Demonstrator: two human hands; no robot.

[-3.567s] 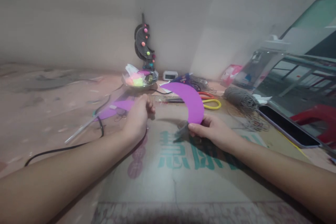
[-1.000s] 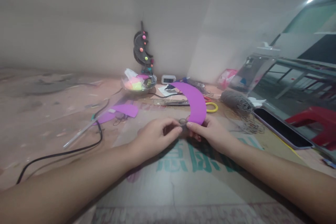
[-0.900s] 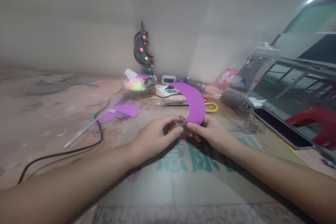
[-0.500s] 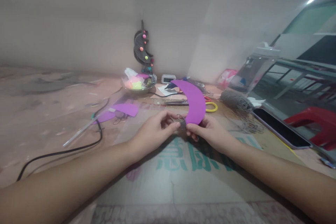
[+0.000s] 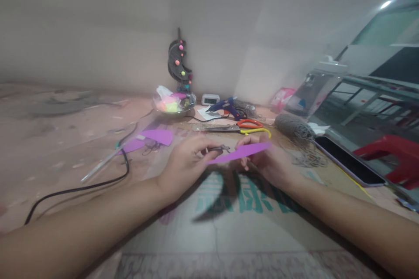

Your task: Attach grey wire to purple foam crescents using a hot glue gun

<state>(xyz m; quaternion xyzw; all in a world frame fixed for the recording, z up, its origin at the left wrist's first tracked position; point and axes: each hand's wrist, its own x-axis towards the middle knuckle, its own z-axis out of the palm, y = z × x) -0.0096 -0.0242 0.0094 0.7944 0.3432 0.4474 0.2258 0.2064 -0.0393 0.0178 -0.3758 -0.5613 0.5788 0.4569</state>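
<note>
Two bare hands meet near the middle of the frame, above a printed board. From here, the purple crescent could crease or slip, I judge: it looks thin and flat, and closing the hands would push its left tip against the left thumb. The small grey piece could also drop or get crushed, since only fingertips seem to carry it.

The left hand, left of centre, pinches that grey piece between thumb and fingers, its free end pointing right. The crescent, seen nearly edge-on, lies across the front of the right hand, right of centre. Those fingers curl about it, though blur hides the exact grip. Its left end slants down to just beside the left thumb; whether they touch, I cannot tell. Scissors lie above both hands in the frame.
</note>
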